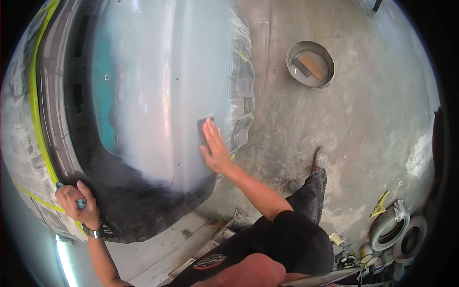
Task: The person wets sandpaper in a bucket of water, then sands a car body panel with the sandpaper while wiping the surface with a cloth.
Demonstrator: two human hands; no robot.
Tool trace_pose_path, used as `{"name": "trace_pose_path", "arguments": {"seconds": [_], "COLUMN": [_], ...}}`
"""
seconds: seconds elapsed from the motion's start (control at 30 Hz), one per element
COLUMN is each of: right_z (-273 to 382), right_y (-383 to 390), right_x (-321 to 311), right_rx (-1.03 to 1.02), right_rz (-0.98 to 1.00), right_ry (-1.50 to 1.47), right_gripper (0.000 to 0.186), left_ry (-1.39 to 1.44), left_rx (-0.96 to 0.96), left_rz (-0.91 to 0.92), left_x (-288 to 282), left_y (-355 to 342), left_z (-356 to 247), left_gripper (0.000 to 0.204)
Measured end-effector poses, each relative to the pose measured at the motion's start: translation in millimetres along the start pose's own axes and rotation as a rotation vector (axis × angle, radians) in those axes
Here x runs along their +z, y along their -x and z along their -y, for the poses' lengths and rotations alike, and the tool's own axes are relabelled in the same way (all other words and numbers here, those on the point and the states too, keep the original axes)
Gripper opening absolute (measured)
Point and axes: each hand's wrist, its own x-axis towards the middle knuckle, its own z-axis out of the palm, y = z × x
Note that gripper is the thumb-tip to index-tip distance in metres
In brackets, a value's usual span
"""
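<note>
A car body panel, coated in pale grey-white with teal and black areas, fills the left side. My right hand presses a thin dark sanding pad against its pale surface near the right edge, fingers laid over the pad. The pad's far side is partly hidden under the fingers. At the panel's near left corner, my left hand rests with fingers curled round a crumpled blue cloth, only bits of which show. A dark watch is on that wrist.
Masking paper covers the panel's right edge; yellow-green tape runs along the left. On the concrete floor stands a round basin holding water, a tan block and a grey one. Tyres and cans lie at lower right.
</note>
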Motion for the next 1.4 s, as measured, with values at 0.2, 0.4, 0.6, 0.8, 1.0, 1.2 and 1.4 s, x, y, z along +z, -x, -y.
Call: {"name": "trace_pose_path", "arguments": {"seconds": [0.2,0.4,0.6,0.8,1.0,1.2,1.4], "right_z": [-37.8,15.7,-0.8,-0.1,32.2,1.6,51.0], "right_y": [-226.6,-97.4,-123.6,-213.4,-62.7,-245.6,-38.7], "right_x": [-77.1,-16.7,-42.5,-51.8,-23.8,-76.6,-10.2], "right_rx": [-0.074,-0.107,-0.181,-0.109,-0.157,-0.132,-0.133], "right_rz": [-0.281,-0.081,-0.083,-0.217,-0.002,-0.173,0.052], "right_ry": [0.005,0.086,0.152,0.122,0.161,0.180,0.086], "right_gripper": [0.053,0.063,0.054,0.049,0.053,0.051,0.064], "left_ry": [0.036,0.005,0.028,0.015,-0.007,0.046,-0.020], "left_rx": [-0.015,-0.037,-0.024,-0.028,-0.022,-0.037,0.009], "left_rz": [-0.018,-0.009,-0.008,-0.019,-0.003,-0.041,0.004], "left_x": [11.3,0.8,1.1,8.4,-1.0,12.5,0.2], "left_y": [0.4,-0.1,-3.4,1.2,-4.3,-2.2,-4.0], "left_z": [-5.6,-2.3,-4.4,-4.0,-6.6,-9.3,-5.6], "left_gripper": [0.033,0.034,0.033,0.033,0.033,0.031,0.031]}}
